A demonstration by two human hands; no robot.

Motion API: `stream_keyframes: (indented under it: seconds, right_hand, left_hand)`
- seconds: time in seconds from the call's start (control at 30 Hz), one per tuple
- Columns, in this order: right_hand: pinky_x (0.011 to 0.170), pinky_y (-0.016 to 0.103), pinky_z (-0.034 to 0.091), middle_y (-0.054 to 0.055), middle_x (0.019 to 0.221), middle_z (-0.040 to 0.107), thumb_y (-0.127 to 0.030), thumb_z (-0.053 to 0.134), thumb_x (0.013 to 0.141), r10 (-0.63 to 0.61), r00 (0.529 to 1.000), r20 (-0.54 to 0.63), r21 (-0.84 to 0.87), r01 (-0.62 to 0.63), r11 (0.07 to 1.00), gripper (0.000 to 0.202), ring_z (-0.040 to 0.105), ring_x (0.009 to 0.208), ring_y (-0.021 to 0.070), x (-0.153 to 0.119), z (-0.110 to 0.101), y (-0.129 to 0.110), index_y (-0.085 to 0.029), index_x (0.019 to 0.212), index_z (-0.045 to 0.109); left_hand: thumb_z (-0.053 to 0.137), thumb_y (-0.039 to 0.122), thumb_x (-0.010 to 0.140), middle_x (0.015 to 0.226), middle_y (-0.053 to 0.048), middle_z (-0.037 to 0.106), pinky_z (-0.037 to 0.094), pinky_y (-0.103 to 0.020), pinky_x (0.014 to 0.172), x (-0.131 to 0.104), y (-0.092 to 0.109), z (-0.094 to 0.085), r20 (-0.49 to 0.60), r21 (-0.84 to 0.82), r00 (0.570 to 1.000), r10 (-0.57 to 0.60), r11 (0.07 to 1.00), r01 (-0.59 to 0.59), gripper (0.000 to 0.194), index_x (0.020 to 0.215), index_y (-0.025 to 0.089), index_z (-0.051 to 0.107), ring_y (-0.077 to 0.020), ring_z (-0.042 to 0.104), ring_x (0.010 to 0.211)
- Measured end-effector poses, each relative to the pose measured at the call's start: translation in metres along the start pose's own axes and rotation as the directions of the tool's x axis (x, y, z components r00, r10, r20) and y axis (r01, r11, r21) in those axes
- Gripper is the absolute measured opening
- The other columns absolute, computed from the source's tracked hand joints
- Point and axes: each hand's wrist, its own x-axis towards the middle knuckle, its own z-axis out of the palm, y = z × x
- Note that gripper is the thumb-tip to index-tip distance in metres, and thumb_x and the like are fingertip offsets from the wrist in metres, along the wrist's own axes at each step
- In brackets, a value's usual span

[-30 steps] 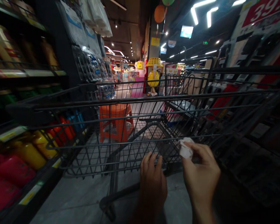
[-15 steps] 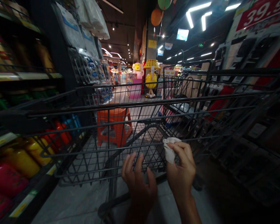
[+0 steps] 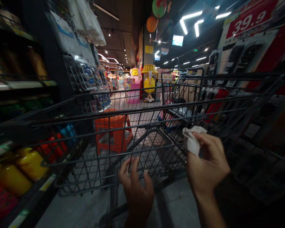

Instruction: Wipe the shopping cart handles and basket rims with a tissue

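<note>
A dark wire shopping cart [image 3: 104, 111] lies across the view in front of me, its side turned towards my hands. My right hand [image 3: 207, 164] pinches a crumpled white wipe [image 3: 193, 139] between thumb and fingers, near the right part of the basket. Lower and further left, my left hand [image 3: 137, 186] has its fingers apart and slightly curled by the lower wires. Nothing shows in it, and I cannot tell whether its fingertips touch the wire.
An orange plastic stool [image 3: 112, 131] stands beyond the wires. Yellow bottles [image 3: 33, 163] line the low shelf at left. Packaged goods hang on the right under a red price sign [image 3: 251, 20]. A yellow figure [image 3: 149, 85] stands further down the aisle.
My right hand has moved right and slightly up with the wipe, coming nearer the camera. The left hand has shifted slightly left. The view has turned a little to the right.
</note>
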Motion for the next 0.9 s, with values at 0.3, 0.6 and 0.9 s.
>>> stream_keyframes:
  seconds: [0.3,0.6,0.9]
  right_hand:
    - [0.080,0.039,0.053,0.006,0.093,0.059,-0.018,0.062,0.083,0.179,0.980,-0.086,0.052,-0.175,0.983,0.012,0.062,0.092,0.0210,0.032,0.047,0.002,-0.015,0.092,0.068]
    - [0.075,0.033,0.054,0.005,0.092,0.055,0.002,0.044,0.085,-0.050,0.992,0.115,0.264,0.018,0.964,0.028,0.058,0.089,0.0157,-0.003,0.074,-0.066,-0.017,0.095,0.062]
    - [0.070,0.033,0.050,0.006,0.090,0.053,-0.007,0.050,0.089,-0.230,0.942,0.244,0.046,0.225,0.973,0.018,0.056,0.082,0.0168,0.020,0.053,-0.031,-0.018,0.089,0.065]
  left_hand:
    - [0.047,0.020,0.087,0.115,-0.013,0.052,0.053,-0.039,0.087,0.003,-0.005,-0.002,0.076,0.079,0.997,-0.005,0.997,-0.001,0.037,0.124,0.015,0.050,-0.0231,0.055,0.109]
    - [0.049,0.031,0.088,0.117,-0.015,0.050,0.052,-0.037,0.084,-0.002,-0.010,0.004,0.054,0.097,0.998,0.041,0.994,-0.046,0.041,0.124,0.012,0.048,-0.0258,0.054,0.109]
    - [0.049,0.022,0.086,0.113,-0.012,0.052,0.052,-0.036,0.084,0.001,-0.015,-0.001,0.079,0.116,0.996,0.049,0.992,-0.058,0.035,0.120,0.016,0.054,-0.0231,0.056,0.106]
